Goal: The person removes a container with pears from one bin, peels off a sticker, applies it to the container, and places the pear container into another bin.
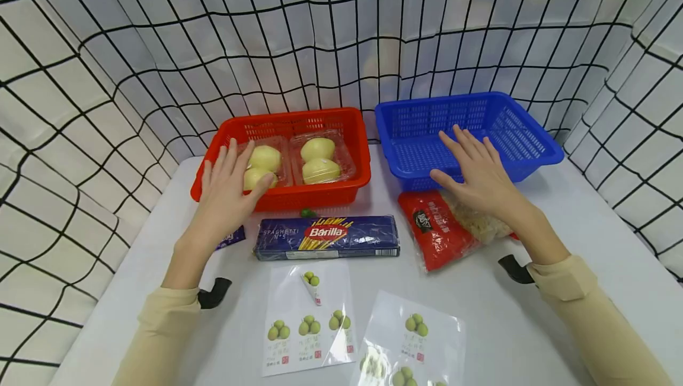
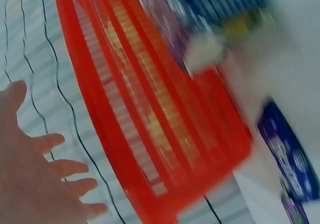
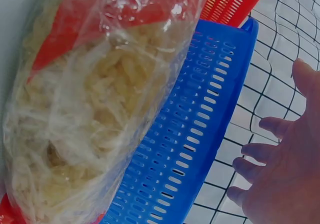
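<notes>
My left hand hovers with fingers spread above the left end of the red basket, holding nothing. Two clear packs of pale yellow round fruit lie inside that basket, the left one partly behind my hand. Over the front of the blue basket my right hand is raised, fingers straight and apart, also holding nothing. Below it lies a red and clear bag of dried pale food, partly covered by the hand. The left wrist view is blurred, but the left hand shows spread fingers beside the red basket.
A blue Barilla spaghetti pack lies in front of the red basket, with a small green thing behind it. A small dark blue packet is near my left wrist. Two fruit-printed sheets lie nearer. Black netting surrounds the table.
</notes>
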A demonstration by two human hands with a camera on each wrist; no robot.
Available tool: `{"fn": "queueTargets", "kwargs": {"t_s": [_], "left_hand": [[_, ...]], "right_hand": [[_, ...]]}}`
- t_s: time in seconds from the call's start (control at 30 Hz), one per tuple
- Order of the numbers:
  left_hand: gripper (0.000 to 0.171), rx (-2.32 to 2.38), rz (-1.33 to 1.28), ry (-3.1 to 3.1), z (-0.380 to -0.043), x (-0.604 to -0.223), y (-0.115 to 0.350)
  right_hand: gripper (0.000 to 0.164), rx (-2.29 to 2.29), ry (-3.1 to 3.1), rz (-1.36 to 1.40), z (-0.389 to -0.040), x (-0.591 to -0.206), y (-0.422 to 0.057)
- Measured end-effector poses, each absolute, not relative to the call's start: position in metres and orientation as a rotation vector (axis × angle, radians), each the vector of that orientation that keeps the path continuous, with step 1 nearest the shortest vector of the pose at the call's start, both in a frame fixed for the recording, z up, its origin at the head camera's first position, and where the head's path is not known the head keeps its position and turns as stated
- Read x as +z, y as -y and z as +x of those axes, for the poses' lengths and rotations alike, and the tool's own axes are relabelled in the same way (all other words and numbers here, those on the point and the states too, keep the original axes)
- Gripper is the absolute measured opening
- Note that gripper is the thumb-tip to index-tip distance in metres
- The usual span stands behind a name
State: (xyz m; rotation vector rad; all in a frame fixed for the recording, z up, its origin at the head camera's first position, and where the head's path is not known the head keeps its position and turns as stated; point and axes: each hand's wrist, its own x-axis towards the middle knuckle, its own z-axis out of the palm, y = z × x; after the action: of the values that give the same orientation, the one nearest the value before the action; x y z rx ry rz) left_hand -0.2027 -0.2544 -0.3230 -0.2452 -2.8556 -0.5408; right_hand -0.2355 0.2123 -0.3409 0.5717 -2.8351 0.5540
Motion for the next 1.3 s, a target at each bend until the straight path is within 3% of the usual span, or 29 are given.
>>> {"fn": "queueTargets", "kwargs": {"t_s": [0.37,0.57,1.07,1.3], "left_hand": [[0.11,-0.792,-0.172,2.959,-0.224,-0.333,0.325],[0.109,-0.865,-0.282,2.907,-0.225,-0.336,0.342],[0.114,-0.873,-0.199,3.046,-0.226,-0.343,0.343],[0.114,-0.881,-0.188,3.069,-0.226,-0.345,0.345]], "right_hand": [[0.082,0.519,2.821,0.584,-0.236,-0.34,-0.209],[0.081,0.512,2.807,0.612,-0.237,-0.345,-0.21],[0.076,0.516,2.773,0.62,-0.236,-0.35,-0.205],[0.079,0.541,2.764,0.612,-0.23,-0.335,-0.168]]}}
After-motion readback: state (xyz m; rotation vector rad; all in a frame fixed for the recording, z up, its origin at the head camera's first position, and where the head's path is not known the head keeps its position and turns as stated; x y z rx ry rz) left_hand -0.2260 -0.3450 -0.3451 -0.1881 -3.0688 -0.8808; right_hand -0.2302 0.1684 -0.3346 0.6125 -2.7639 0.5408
